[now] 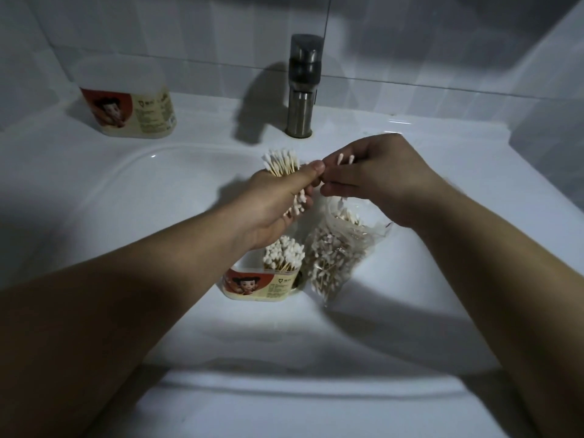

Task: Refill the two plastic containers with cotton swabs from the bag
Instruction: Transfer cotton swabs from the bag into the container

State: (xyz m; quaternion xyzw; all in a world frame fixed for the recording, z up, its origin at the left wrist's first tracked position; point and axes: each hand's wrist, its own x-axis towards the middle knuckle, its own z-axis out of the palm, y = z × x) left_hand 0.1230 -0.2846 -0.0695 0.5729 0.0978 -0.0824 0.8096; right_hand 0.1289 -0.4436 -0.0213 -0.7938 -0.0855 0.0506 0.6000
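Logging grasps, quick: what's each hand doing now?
Left hand: grips a bundle of white-tipped wooden cotton swabs.
Right hand: pinches a few such swabs.

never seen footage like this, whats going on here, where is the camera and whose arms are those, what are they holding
There is no machine here. This is a single picture from a camera worn on a person's head, looking down at their own bare arms over a white sink. The left hand grips a bundle of cotton swabs. The right hand pinches a few swabs. Below the hands, in the basin, an open plastic container stands partly filled with swabs, with a clear bag of swabs beside it. A second container stands on the ledge at the back left, near the metal tap.
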